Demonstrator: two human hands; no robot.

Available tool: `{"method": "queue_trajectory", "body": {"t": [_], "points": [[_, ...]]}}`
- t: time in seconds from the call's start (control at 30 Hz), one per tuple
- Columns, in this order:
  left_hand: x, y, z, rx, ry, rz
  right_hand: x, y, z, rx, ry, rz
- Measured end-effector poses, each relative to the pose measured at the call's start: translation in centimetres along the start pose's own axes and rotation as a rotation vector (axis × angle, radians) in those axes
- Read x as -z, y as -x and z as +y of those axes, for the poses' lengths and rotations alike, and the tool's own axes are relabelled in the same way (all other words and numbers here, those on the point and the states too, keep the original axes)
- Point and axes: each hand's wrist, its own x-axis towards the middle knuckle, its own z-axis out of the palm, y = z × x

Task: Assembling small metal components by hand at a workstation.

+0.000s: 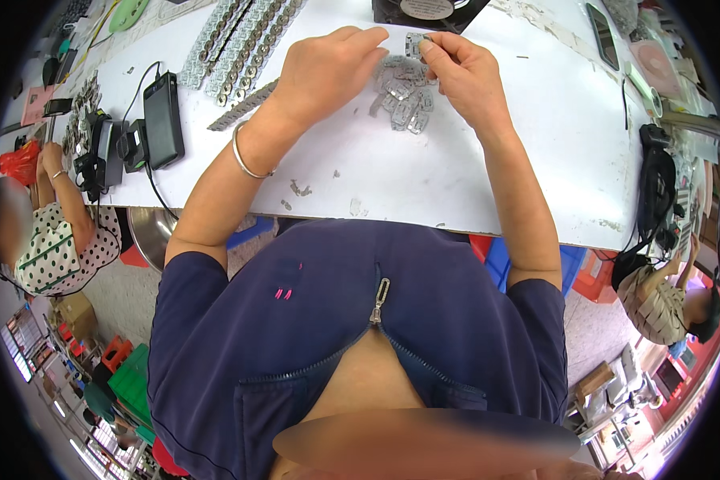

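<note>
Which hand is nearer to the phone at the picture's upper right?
The right hand: it is to the left of the phone, pinching a small part. The left hand is farther left, beside the pile.

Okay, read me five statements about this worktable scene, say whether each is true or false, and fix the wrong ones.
1. The right hand holds a small flat grey piece. True.
2. A round silver-coloured bangle circles the right wrist. False: the bangle circles the left wrist.
3. A loose pile of small grey pieces lies on the white tabletop. True.
4. The long rows of silver-coloured parts lie right of the right hand. False: they lie to the left of the left hand.
5. The dark blue top has a zip. True.
</note>
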Motion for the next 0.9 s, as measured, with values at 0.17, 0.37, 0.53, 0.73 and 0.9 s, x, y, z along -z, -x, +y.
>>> {"method": "queue_trajectory", "body": {"t": [0.17,0.37,0.53,0.73,0.9], "points": [[-0.3,-0.2,1.1,-0.005,0.087,0.073,-0.2,0.0,-0.2,0.004,-0.084,0.025],[-0.5,-0.6,1.6,-0.003,0.071,0.073,-0.4,0.3,-0.6,0.029,-0.096,0.045],[-1.3,-0.8,1.5,-0.067,0.068,0.136,-0.2,0.4,-0.6,0.019,-0.13,0.051],[-1.0,0.0,2.4,-0.021,0.074,-0.024,0.4,1.3,1.2,-0.097,-0.113,0.042],[-1.4,0.0,2.3,-0.029,0.148,-0.33,1.1,3.4,3.1,0.134,0.193,0.002]]}}
